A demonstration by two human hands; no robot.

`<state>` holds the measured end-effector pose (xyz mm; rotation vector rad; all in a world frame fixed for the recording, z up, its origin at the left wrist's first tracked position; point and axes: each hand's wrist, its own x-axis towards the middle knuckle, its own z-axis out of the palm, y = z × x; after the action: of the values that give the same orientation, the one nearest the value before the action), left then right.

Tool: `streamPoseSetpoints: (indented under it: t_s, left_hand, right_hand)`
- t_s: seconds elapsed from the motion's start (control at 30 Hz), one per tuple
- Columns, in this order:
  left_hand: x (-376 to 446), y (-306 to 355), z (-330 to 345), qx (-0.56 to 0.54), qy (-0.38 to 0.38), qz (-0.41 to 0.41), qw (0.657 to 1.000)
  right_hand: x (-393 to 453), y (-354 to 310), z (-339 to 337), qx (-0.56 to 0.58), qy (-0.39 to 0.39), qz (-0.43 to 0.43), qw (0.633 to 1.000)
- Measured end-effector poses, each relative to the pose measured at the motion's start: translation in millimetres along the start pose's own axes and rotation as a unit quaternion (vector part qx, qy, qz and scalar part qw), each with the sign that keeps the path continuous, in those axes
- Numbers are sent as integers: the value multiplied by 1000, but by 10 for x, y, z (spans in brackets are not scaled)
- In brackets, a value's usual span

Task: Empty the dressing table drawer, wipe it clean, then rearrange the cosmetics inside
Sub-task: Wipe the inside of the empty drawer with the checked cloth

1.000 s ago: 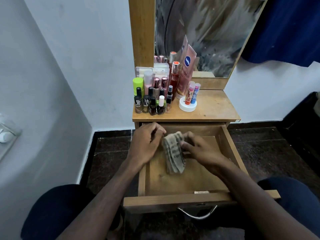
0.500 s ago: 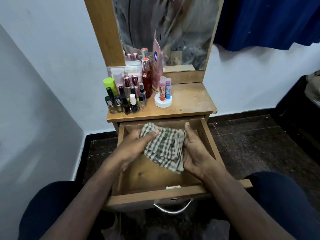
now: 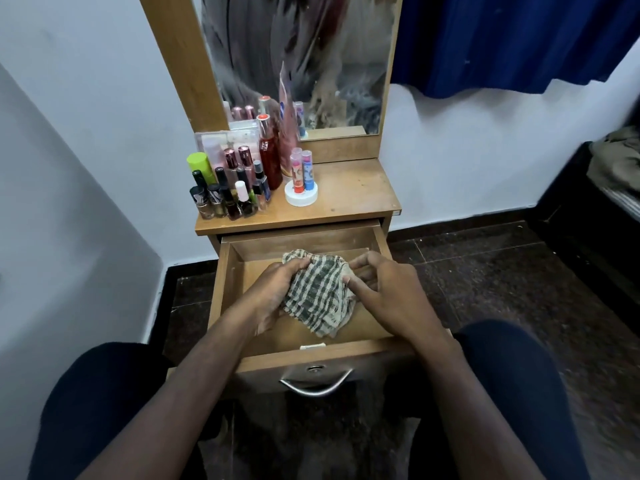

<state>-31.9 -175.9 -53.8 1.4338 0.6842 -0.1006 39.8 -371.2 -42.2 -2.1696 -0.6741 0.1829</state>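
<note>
Drawer [image 3: 228,271] pulled out, metal handle [image 3: 316,386] at near edge, partly in shadow. Both hands inside it on checked cloth [image 3: 317,292]: left hand [image 3: 273,289] fingers curled round its left side, right hand [image 3: 388,292] fingers pinch its right edge. Cloth hides the middle of the drawer floor. Farther, cosmetics [image 3: 235,188] clustered at the surface's [image 3: 356,192] left far corner, labels unreadable. Lip balm tubes [image 3: 302,171] stand on a white round base. Mirror [image 3: 304,57] smeared, reflection unclear.
</note>
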Motion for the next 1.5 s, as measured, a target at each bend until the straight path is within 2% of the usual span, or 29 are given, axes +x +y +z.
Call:
streamPoseSetpoints:
  t_s: [0.1, 0.2, 0.33, 0.43, 0.53, 0.6, 0.67, 0.83, 1.0, 1.1, 1.2, 1.33, 1.4, 1.5]
  left_hand:
    - [13, -26, 181, 17, 12, -4, 1000]
    - [58, -58, 318, 50, 41, 10, 998]
    - [70, 24, 317, 173, 157, 105, 967]
    - [83, 171, 352, 147, 201, 126, 960]
    - [182, 235, 560, 105, 150, 90, 979]
    - [298, 254, 786, 70, 97, 53, 991]
    - [411, 276, 1043, 68, 67, 49, 994]
    - [324, 256, 1301, 214, 89, 78, 970]
    - [39, -16, 1170, 246, -20, -3, 969]
    - [94, 117, 1211, 196, -64, -42, 978]
    - [267, 309, 1276, 125, -32, -76, 989]
    - [573, 539, 1226, 82, 54, -25, 995]
    - [643, 556, 1289, 122, 72, 11, 990]
    - [369, 397, 1355, 242, 53, 54, 967]
  right_hand:
    - [-91, 72, -95, 27, -5, 27, 999]
    - [-150, 144, -163, 5, 10, 43, 999]
    - [-88, 157, -263, -16, 100, 61, 993]
    - [31, 172, -285, -33, 124, 98, 987]
    - [180, 229, -151, -110, 65, 142, 982]
    - [236, 228, -77, -129, 7, 182, 975]
    - [225, 225, -64, -141, -23, 207, 968]
    - [173, 280, -77, -118, -19, 223, 967]
    - [188, 211, -139, -64, -33, 242, 968]
    - [187, 202, -197, -69, -35, 239, 968]
    - [155, 243, -208, -99, -40, 237, 966]
    - [161, 259, -178, -96, -31, 235, 967]
    - [174, 256, -180, -87, -35, 236, 967]
    - [177, 280, -185, -78, -33, 244, 966]
